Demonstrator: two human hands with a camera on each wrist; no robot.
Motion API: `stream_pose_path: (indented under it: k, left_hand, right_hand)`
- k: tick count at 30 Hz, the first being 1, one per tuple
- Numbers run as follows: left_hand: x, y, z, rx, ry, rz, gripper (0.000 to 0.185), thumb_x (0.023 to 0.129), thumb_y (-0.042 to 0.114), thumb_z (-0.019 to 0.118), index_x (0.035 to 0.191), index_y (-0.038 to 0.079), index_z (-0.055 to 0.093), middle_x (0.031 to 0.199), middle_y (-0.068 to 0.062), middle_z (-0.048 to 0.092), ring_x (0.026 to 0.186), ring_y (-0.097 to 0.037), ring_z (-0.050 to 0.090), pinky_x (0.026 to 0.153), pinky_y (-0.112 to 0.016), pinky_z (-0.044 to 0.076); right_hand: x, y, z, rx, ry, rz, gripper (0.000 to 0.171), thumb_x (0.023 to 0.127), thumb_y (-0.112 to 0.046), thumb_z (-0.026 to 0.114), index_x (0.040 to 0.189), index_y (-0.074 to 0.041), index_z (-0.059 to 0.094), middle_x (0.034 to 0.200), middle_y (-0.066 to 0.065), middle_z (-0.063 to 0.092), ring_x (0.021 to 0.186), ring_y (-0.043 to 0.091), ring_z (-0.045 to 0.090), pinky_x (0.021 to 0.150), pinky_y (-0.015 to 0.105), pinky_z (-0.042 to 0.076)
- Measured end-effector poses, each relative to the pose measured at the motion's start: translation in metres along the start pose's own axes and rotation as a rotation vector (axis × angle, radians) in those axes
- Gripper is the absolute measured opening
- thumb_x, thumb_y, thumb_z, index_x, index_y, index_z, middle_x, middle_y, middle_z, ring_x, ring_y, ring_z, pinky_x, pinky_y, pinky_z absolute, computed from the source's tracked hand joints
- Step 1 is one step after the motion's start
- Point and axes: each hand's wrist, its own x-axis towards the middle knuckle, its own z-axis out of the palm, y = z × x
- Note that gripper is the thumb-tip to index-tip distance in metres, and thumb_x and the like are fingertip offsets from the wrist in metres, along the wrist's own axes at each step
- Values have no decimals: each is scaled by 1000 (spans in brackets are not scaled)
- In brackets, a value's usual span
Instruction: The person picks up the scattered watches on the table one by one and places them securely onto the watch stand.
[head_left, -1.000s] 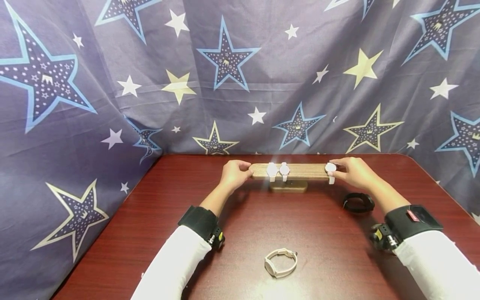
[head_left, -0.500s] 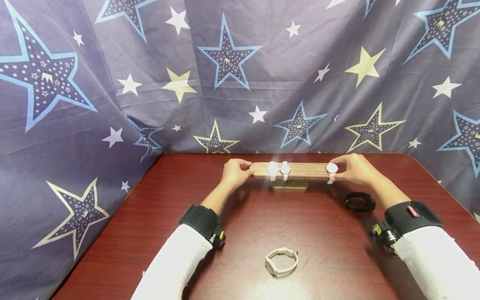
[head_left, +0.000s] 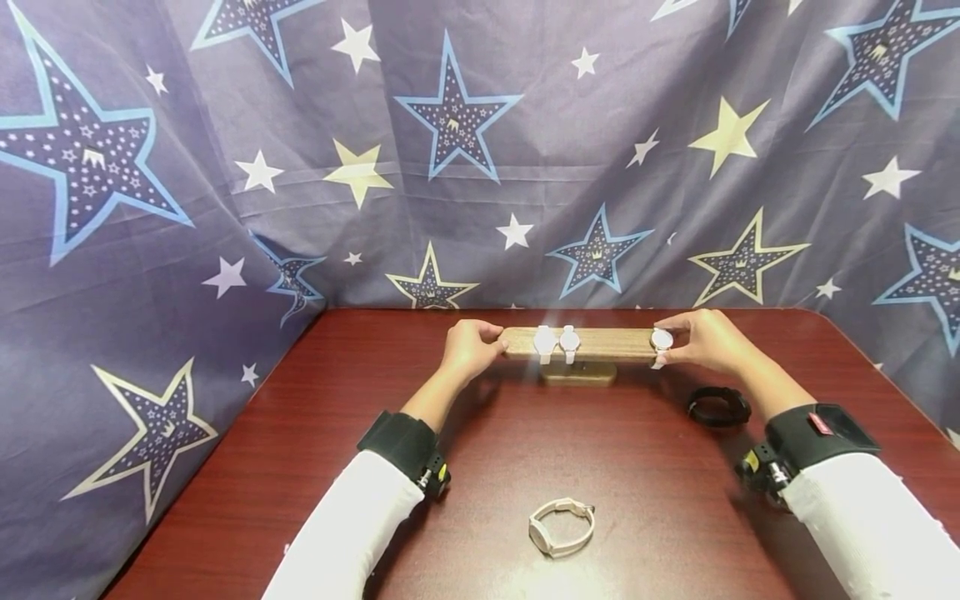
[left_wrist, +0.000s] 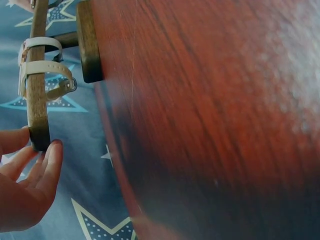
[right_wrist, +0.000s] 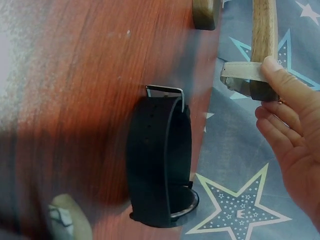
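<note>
A wooden watch stand [head_left: 618, 342] with a horizontal bar rises from a small base [head_left: 577, 377] at the back of the table. My left hand [head_left: 467, 350] pinches the bar's left end; in the left wrist view, thumb and fingertips [left_wrist: 54, 150] meet around that dark end. Two white watches [head_left: 545, 342] hang side by side left of the bar's middle, straps looped round it. At the right end, my right hand [head_left: 708, 342] pinches a third white watch [head_left: 662, 340], which sits round the bar. The right wrist view shows my thumb on its pale strap [right_wrist: 244, 71].
A black watch [head_left: 718, 407] rests on the table [head_left: 465, 550] below my right hand, its buckle facing up the right wrist view. Nearer to me lies a cream watch [head_left: 561, 528], its strap closed in a loop. A star-patterned curtain [head_left: 480, 200] hangs behind the table.
My right thumb has shifted down from beside the dial to the lower strap of the right watch, whose strap end now slants slightly left. The left hand and stand hold still.
</note>
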Motion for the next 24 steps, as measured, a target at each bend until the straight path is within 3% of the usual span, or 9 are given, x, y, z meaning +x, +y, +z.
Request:
stream_pose_path:
  k: [7, 16, 24]
  left_hand:
    - [-1, 2, -1, 7, 0, -5, 22, 83, 16, 77, 103, 6, 77, 99, -6, 74, 104, -23, 66, 93, -35, 49]
    - [-1, 2, -3, 6, 1, -15, 23, 83, 17, 78, 103, 7, 77, 100, -6, 74, 106, -23, 65, 94, -36, 48]
    - [1, 1, -2, 20, -1, -22, 23, 82, 18, 78, 103, 8, 77, 99, -5, 74, 105, -23, 65, 94, -36, 48]
  right_hand:
    - [2, -2, 1, -9, 3, 2, 53, 65, -19, 91, 108, 5, 71, 98, 17, 72, 91, 31, 67, 79, 49, 51]
    - [5, -4, -4, -32, -58, 7, 57, 65, -22, 91, 111, 5, 70, 103, 18, 71, 98, 34, 66, 84, 50, 51]
    - [6, -7, 2, -43, -18, -13, 56, 63, -22, 92, 108, 4, 72, 96, 17, 73, 84, 27, 65, 76, 45, 51]
